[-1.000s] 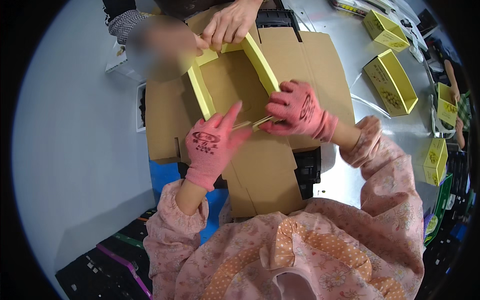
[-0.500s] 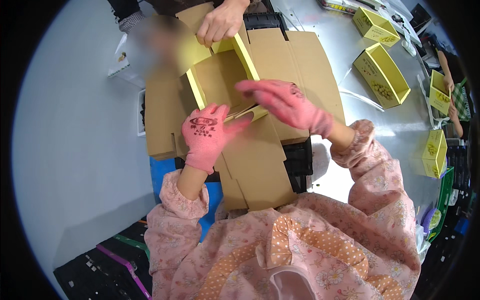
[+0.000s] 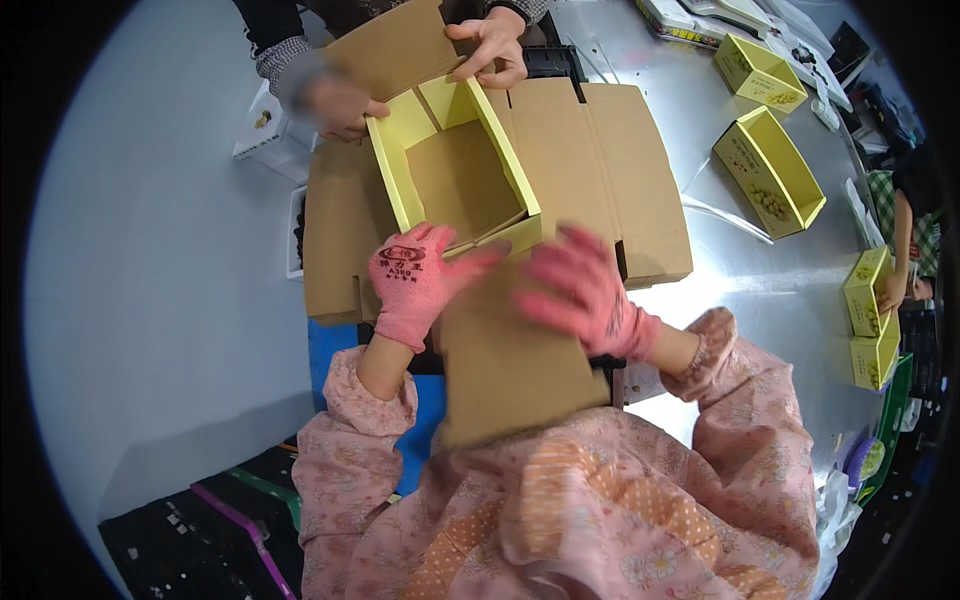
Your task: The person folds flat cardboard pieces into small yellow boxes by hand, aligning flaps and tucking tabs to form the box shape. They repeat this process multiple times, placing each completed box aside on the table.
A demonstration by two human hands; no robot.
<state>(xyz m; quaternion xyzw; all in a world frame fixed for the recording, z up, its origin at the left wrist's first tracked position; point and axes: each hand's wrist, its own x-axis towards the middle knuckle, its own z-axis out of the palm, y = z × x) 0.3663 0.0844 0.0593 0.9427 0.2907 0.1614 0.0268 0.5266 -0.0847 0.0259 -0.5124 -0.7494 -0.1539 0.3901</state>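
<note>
A yellow-walled cardboard box [image 3: 385, 165] with a brown inside floor sits among spread brown cardboard flaps. My left hand [image 3: 410, 285], in a pink glove, rests its fingertips against the box's near left corner, thumb stretched out to the right along the near wall. Over the brown near flap [image 3: 515, 370] is my right hand [image 3: 585, 295], also pink-gloved and blurred, fingers apart and holding nothing. At the far end, a co-worker's hand [image 3: 492, 50] touches the far right corner. The co-worker's other hand [image 3: 340, 105], partly blurred, touches the far left corner.
On the metal table [image 3: 725, 270] to the right stand an open yellow box [image 3: 770, 170] and another yellow box [image 3: 760, 75] farther back. Another person's hand [image 3: 893, 290] is at a yellow box [image 3: 865, 300] on the far right. A white wall [image 3: 150, 250] bounds the left side.
My right hand has moved back toward me, from the box's near right corner to over the near flap. The co-worker's hands have shifted to the far corners, and a brown far flap now stands raised.
</note>
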